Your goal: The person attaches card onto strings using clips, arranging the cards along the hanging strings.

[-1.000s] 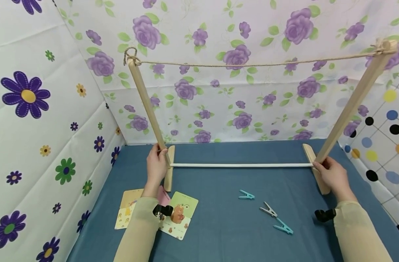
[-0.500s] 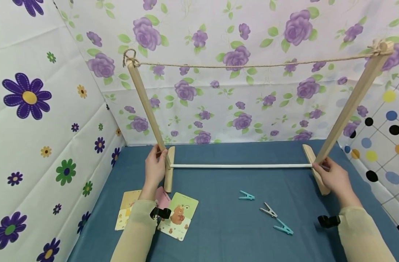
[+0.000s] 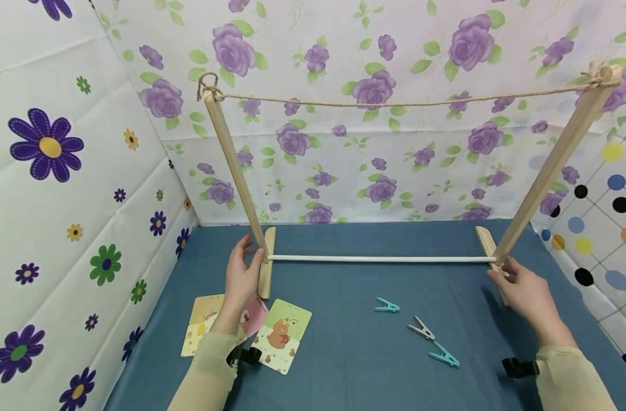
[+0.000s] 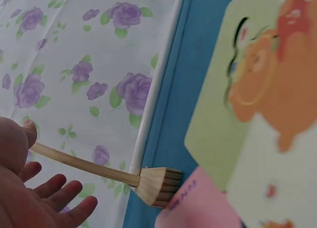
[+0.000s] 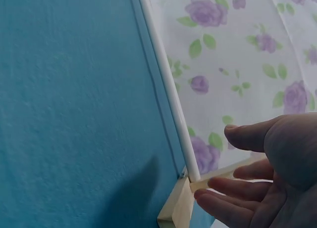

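Left hand [image 3: 243,279] and right hand [image 3: 528,291] are resting near the wooden frame [image 3: 557,162], fingers relaxed, gripping nothing. Accidental brushing could be tipping it.

Blue tabletop [image 3: 354,365] beneath wooden frame [image 3: 381,259], three cards [image 3: 279,338], three clothespins [image 3: 426,333].

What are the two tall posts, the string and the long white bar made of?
The posts look like bare wood: pale tan, unpainted, with faint grain. The string looks like rough, dull twine, maybe jute: it's tan with scruffy knots. The bar is smooth and white, perhaps plastic, but painted metal could look the same.
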The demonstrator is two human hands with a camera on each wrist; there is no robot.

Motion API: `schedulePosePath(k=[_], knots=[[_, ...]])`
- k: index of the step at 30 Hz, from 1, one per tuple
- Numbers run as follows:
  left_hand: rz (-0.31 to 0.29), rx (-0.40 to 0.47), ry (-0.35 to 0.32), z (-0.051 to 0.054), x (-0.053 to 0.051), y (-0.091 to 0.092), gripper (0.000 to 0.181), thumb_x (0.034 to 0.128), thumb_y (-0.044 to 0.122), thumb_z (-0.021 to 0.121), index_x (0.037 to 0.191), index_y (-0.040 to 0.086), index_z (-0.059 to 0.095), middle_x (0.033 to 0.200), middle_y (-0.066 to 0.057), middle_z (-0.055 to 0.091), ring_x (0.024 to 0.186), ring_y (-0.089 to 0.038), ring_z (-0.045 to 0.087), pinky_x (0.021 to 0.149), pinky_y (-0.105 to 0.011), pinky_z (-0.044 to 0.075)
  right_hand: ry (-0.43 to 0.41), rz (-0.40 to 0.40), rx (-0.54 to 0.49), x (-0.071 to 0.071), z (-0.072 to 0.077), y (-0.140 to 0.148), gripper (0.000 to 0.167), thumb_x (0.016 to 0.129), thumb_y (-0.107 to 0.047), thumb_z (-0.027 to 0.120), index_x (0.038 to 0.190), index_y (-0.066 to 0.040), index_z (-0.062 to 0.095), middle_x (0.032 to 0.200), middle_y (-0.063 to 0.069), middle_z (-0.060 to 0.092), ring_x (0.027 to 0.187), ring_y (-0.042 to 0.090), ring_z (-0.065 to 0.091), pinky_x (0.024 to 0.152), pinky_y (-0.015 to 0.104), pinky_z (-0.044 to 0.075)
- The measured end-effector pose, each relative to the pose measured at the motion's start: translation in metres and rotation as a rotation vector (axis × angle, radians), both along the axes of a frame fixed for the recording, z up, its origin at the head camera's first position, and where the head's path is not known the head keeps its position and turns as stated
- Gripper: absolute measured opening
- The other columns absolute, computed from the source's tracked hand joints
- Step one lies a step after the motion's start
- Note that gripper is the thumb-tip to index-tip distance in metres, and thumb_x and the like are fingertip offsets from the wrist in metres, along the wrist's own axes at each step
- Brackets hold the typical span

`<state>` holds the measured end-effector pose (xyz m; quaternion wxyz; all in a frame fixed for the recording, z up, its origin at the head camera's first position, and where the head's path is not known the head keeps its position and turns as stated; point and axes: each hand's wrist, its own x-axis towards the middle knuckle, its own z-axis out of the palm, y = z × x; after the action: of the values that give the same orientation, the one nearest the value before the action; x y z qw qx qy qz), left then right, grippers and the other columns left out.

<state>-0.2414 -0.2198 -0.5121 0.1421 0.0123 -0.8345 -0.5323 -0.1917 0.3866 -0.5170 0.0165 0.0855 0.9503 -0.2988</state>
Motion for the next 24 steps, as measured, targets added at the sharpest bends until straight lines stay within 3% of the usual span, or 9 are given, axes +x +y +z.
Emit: schedulePosePath(k=[8,12,15,19,24], knots=[[-0.091,-0.076,-0.065,-0.011,0.027,0.0,0.06,0.1118,0.028,0.062,0.165,0.011,0.039,0.161,-0.019,0.041,0.15,-0.038,0.038,0.116,-0.062,0.039,0.046,0.092,0.012,0.01,0.0,-0.02,0.075,0.113,-0.048,0.052,0.161,0.007,0.038,0.144,0.038,0.056,0.124,0.056,0.06,0.091,0.069,0.052],[-0.142,-0.146,-0.074,-0.018,0.036,-0.002,0.06,0.1111,0.028,0.064,0.163,0.007,0.042,0.16,-0.022,0.042,0.148,-0.041,0.042,0.112,-0.064,0.042,0.04,0.139,0.015,0.012,-0.001,-0.028,0.064,0.113,-0.043,0.056,0.153,0.007,0.051,0.136,0.033,0.064,0.118,0.05,0.064,0.088,0.064,0.054],[-0.169,-0.169,-0.06,-0.021,0.042,-0.001,0.058,0.1105,0.028,0.065,0.16,0.004,0.046,0.155,-0.022,0.049,0.129,-0.04,0.057,0.098,-0.053,0.053,0.039,0.162,0.009,0.014,-0.002,-0.032,0.058,0.113,-0.04,0.058,0.15,0.005,0.056,0.131,0.029,0.069,0.114,0.046,0.066,0.086,0.062,0.055],[-0.209,-0.172,-0.077,-0.022,0.048,0.003,0.054,0.1103,0.031,0.065,0.157,0.008,0.051,0.151,-0.017,0.055,0.114,-0.035,0.062,0.087,-0.042,0.051,0.06,0.2,-0.006,0.016,-0.005,-0.039,0.052,0.112,-0.036,0.061,0.147,0.003,0.06,0.127,0.023,0.073,0.109,0.039,0.069,0.084,0.057,0.058],[-0.289,-0.217,-0.084,-0.026,0.054,0.004,0.058,0.106,0.031,0.072,0.156,0.009,0.053,0.153,-0.015,0.055,0.134,-0.037,0.057,0.099,-0.053,0.053,0.066,0.25,-0.015,0.019,-0.007,-0.05,0.045,0.11,-0.031,0.066,0.142,0.001,0.066,0.123,0.017,0.075,0.103,0.031,0.071,0.079,0.046,0.059]])
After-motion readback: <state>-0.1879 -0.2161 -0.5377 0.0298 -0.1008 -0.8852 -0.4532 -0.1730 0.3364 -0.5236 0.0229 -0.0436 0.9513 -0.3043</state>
